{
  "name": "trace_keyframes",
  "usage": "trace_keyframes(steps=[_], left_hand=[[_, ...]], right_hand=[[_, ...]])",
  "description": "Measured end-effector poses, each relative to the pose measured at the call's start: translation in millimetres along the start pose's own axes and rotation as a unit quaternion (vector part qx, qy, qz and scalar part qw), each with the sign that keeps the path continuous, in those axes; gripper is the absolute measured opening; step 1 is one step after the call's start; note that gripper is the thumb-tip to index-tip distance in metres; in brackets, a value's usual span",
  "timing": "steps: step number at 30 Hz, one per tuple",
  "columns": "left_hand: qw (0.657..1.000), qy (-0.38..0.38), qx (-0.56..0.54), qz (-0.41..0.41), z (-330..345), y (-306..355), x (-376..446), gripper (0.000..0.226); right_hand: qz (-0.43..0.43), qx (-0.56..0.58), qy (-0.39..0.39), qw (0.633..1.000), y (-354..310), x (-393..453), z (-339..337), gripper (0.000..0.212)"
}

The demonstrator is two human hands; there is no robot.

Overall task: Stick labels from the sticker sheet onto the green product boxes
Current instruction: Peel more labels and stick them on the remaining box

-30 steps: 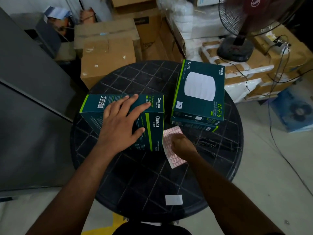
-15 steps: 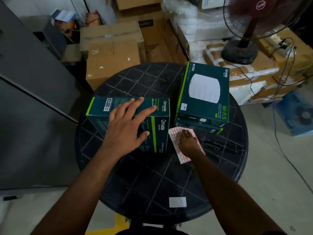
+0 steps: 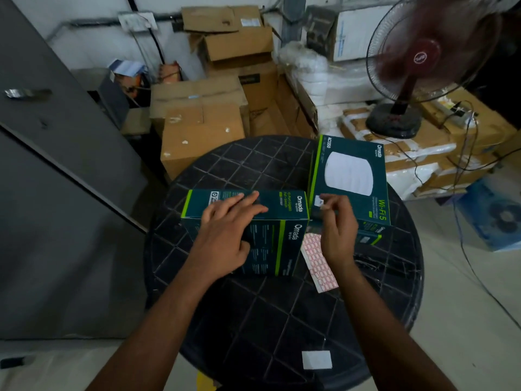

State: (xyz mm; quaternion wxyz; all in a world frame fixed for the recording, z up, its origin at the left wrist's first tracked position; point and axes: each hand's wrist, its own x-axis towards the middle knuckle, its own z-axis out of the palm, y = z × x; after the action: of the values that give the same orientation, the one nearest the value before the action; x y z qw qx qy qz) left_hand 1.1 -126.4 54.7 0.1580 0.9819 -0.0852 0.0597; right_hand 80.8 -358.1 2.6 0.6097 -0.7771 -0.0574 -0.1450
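Lifted right hand off the sticker sheet on the table, seemingly pinching a peeled label, toward the Wi-Fi 5 box; kept left hand flat, fingers straight, on the Omada switch box — sticking likely next.

Table: black, pale diagonal grid lines forming diamonds.
Left box: dark teal, lime-green stripe, white lettering.
Right box: dark teal, lime-green edge stripe and lettering, white oval picture.
Sheet: white, rows of red-outlined labels.
White patch at the table's near edge.
Cartons: brown.
Fan: maroon blades, black cage and base.
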Motion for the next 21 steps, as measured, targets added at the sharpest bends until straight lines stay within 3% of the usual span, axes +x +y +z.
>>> trace_keyframes(steps=[3, 6, 8, 13, 21], left_hand=[[0.998, 0.027, 0.064, -0.001, 2, -9, -8, 0.089], [0.997, 0.067, -0.035, 0.010, -1, -27, -10, 0.067], [0.985, 0.115, -0.128, 0.016, -2, -42, -9, 0.047], [0.959, 0.180, -0.218, 0.006, -3, -51, -8, 0.027], [0.963, 0.209, -0.162, 0.045, 13, -50, -13, 0.012]], right_hand=[[-0.197, -0.110, -0.114, 0.967, -50, -16, 7, 0.006], [-0.277, -0.250, -0.179, 0.910, -58, -33, 26, 0.008], [-0.290, -0.276, -0.178, 0.899, -55, -44, 38, 0.012], [-0.307, -0.303, -0.225, 0.874, -61, -70, 75, 0.019], [-0.290, -0.336, -0.229, 0.866, -70, -69, 69, 0.041]])
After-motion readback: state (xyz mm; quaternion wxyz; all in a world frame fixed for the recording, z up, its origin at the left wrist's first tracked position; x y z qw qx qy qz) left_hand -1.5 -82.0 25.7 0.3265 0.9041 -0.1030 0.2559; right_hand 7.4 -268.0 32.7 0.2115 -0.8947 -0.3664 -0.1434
